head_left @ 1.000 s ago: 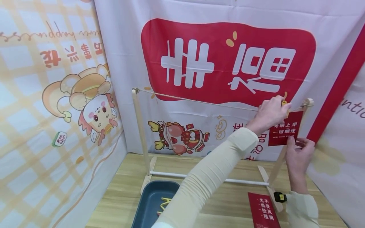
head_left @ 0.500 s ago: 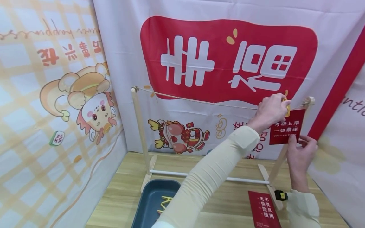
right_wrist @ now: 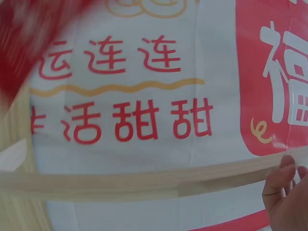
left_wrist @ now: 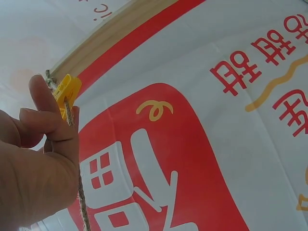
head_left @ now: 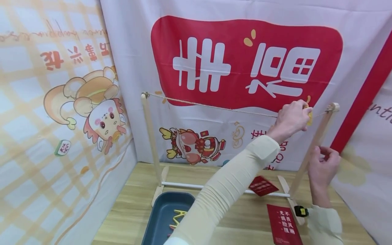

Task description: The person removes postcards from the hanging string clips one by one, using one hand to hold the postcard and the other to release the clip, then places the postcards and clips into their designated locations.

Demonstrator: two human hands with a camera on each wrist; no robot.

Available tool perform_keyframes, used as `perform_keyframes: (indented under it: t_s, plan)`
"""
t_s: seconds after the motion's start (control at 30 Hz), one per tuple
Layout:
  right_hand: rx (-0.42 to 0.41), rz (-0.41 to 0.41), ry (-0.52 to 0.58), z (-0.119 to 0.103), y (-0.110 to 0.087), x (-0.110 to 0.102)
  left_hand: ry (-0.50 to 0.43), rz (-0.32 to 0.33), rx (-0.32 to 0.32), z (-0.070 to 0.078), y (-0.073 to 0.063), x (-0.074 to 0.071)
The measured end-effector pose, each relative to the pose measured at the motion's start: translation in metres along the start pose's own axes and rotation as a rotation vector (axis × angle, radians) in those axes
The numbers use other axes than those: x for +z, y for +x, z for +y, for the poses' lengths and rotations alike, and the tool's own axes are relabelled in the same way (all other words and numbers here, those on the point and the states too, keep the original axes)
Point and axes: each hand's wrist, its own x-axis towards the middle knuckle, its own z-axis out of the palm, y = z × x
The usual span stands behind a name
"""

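Observation:
My left hand point(head_left: 292, 117) pinches a yellow clothespin point(left_wrist: 68, 93) at the twine point(head_left: 199, 104), near its right end. The twine runs between two wooden posts of a small clothes rack. No card is between the clothespin and my fingers. Beside the right post point(head_left: 315, 139), my right hand point(head_left: 324, 166) has loosely bent fingers and holds nothing. A red card point(head_left: 263, 186) with white lettering is tilted low by the rack's white bar point(head_left: 183, 185), below both hands. It appears blurred at the upper left of the right wrist view.
Another red card point(head_left: 284, 224) lies on the wooden table point(head_left: 245, 221) at the front right. A black tape measure point(head_left: 301, 211) sits beside the rack's right foot. To the left stands a dark blue tray point(head_left: 157, 207) with several yellow clothespins, partly hidden by the left sleeve.
The red card has dropped from between my hands down to the white bar. My right fingers, which held its lower edge, no longer touch it. The left hand stays at the twine.

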Motion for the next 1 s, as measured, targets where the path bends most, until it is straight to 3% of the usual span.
perform_keyframes:
  t_s: [0.2,0.3,0.4,0.57,0.67,0.77,0.87,1.0]
  plan:
    - [-0.042,0.017,0.045,0.002,-0.001,0.001,0.006,0.019,0.031,0.002,0.001,0.0]
    - [-0.086,-0.037,0.033,0.001,-0.004,0.006,-0.008,0.052,0.064,0.0,0.002,-0.006]
    - [-0.112,-0.213,-0.022,0.005,-0.012,0.014,-0.037,0.075,0.092,-0.004,0.003,-0.011]
    - [-0.224,-0.733,-0.198,0.015,-0.037,0.029,-0.056,0.079,0.104,-0.007,-0.002,-0.017]
    - [-0.323,-0.991,-0.212,0.022,-0.058,0.041,-0.059,0.067,0.103,-0.006,-0.007,-0.019]
    - [-0.438,-1.102,-0.162,0.03,-0.079,0.053,-0.051,0.047,0.109,-0.004,-0.012,-0.021]
    - [-0.553,-1.151,-0.138,0.037,-0.096,0.06,-0.062,0.03,0.142,-0.002,-0.015,-0.024]
    - [-0.575,-1.258,-0.157,0.043,-0.116,0.066,-0.1,0.024,0.237,-0.002,-0.017,-0.03]
